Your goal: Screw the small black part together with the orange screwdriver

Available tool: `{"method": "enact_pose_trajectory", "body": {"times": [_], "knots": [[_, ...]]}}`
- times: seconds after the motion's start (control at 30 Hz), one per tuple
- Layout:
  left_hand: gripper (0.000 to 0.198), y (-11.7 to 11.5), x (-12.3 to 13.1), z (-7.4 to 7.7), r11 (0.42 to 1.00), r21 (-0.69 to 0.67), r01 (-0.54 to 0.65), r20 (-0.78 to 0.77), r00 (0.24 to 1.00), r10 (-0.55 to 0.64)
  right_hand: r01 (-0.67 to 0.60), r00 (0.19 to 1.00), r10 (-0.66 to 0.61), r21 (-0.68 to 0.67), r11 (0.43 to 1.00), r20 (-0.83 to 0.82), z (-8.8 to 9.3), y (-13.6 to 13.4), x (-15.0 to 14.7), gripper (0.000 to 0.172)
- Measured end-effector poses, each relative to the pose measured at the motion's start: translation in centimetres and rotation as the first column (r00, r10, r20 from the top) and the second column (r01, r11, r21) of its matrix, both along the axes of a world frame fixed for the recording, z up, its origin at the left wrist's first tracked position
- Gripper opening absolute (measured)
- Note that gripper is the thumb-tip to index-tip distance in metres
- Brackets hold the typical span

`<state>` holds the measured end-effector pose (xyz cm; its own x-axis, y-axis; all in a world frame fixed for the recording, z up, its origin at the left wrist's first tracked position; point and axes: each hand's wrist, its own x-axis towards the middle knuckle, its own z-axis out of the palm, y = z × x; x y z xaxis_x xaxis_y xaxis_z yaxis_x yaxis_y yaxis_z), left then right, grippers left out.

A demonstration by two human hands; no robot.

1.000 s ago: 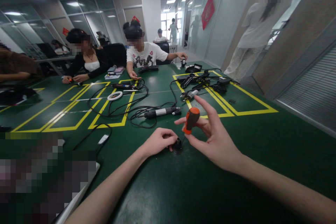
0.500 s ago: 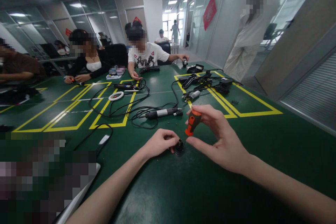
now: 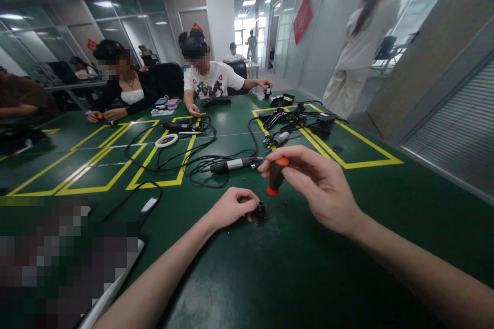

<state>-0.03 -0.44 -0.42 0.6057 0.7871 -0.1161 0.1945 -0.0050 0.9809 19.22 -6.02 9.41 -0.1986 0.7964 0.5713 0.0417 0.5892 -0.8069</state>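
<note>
My right hand (image 3: 312,185) grips an orange and dark grey screwdriver (image 3: 275,179) between thumb and fingers. The screwdriver stands nearly upright, its thin shaft pointing down beside a small round black part (image 3: 259,214) with a short metal tube on top. Whether the tip touches that part I cannot tell. Closed around the black part's left side, my left hand (image 3: 234,207) rests on the green table (image 3: 216,282). Its far fingertips are hidden behind the thumb and the part.
Beyond my hands lies a grey and black handheld tool (image 3: 235,164) with coiled cables. Further back are several black parts (image 3: 276,117) and a white ring (image 3: 166,140). A pale-edged device (image 3: 116,280) sits at lower left. Co-workers (image 3: 208,77) sit across the table.
My right hand has turned the screwdriver and changed its grip on the handle, so the shaft now shows, pointing down beside the black part. My left hand stays on the part.
</note>
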Motion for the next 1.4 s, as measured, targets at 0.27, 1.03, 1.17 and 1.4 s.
{"method": "enact_pose_trajectory", "body": {"times": [0.27, 1.03, 1.17, 1.4], "knots": [[0.026, 0.1, 0.1, -0.3, 1.000, -0.004, 0.004, 0.011, 1.000, -0.004, -0.011, 0.999, 0.009, -0.044, 0.999, -0.033, 0.1, 0.1, -0.9, 0.025], [0.028, 0.5, -0.3, -0.6, 0.999, 0.009, 0.048, 0.029, 0.998, -0.049, -0.486, 0.818, 0.372, -0.181, 0.855, -0.440, -0.8, 0.4, -1.9, 0.042], [0.033, 0.5, -0.5, -0.3, 0.998, -0.004, 0.055, 0.047, 0.997, -0.055, -0.541, 0.768, 0.404, -0.166, 0.824, -0.496, -1.0, -0.3, -2.1, 0.030], [0.033, 0.8, -0.7, -0.3, 0.997, 0.018, 0.075, 0.014, 0.997, -0.075, -0.489, 0.814, 0.402, -0.122, 0.864, -0.419, -1.0, 0.7, -1.6, 0.034]]}}
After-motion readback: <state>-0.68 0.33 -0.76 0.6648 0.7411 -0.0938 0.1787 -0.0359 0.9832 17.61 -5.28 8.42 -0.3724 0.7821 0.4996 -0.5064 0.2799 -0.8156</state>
